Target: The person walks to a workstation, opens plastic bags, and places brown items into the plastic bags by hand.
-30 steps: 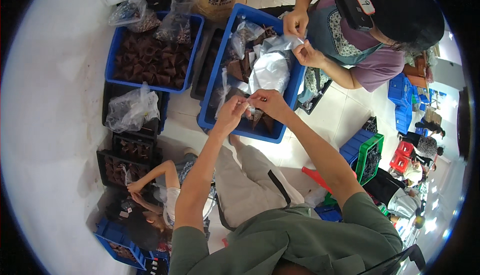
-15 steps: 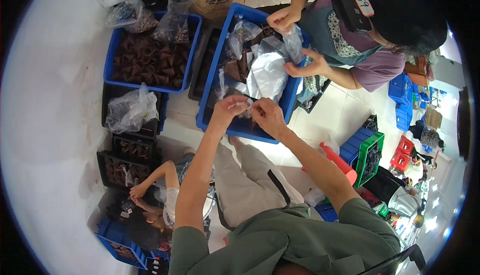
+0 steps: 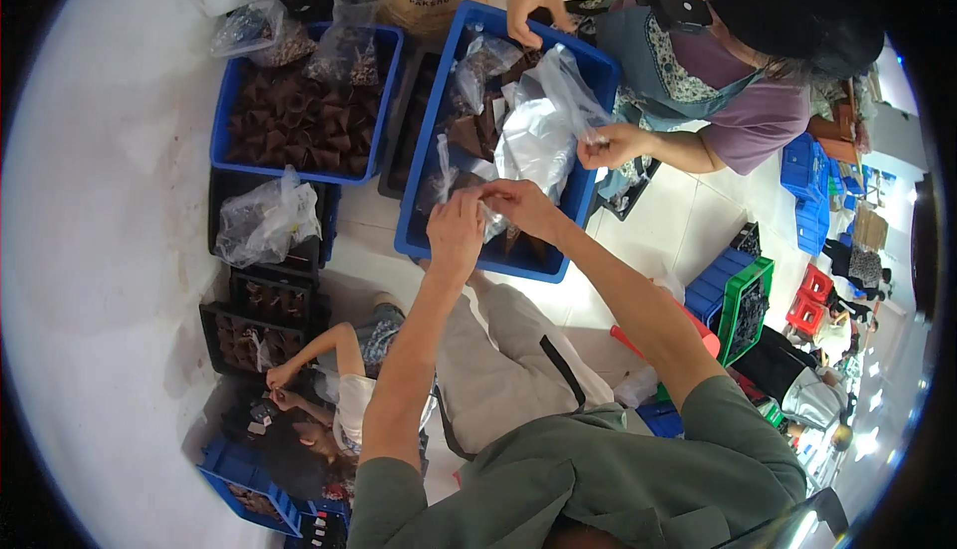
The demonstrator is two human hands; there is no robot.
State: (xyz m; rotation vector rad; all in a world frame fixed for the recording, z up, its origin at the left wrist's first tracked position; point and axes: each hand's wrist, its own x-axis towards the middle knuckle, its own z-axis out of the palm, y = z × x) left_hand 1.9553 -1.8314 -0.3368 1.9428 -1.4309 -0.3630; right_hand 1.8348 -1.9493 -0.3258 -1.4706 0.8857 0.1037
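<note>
Both of my hands are together over the near end of a large blue bin (image 3: 429,122). My left hand (image 3: 457,232) has its fingers closed in a pinch. Against it, my right hand (image 3: 525,207) is also pinched shut, its fingertips meeting the left ones. What they hold is too small and hidden to make out. Some clear plastic (image 3: 492,222) shows just below my right fingers. Inside the bin lie a shiny silvery-white bag (image 3: 535,143), brown folded pieces (image 3: 465,137) and a clear bag of small bits (image 3: 483,68).
Across the bin, a co-worker's hand (image 3: 611,145) holds a clear plastic bag (image 3: 570,90); their other hand (image 3: 538,8) reaches over the rim. Left stands a blue tray of brown cones (image 3: 299,120). Another person (image 3: 344,350) sits lower left, beside black trays (image 3: 244,340).
My hands have come closer together, fingertips now touching. The co-worker's one hand has moved left over the bin, while the other draws the clear bag out toward the right.
</note>
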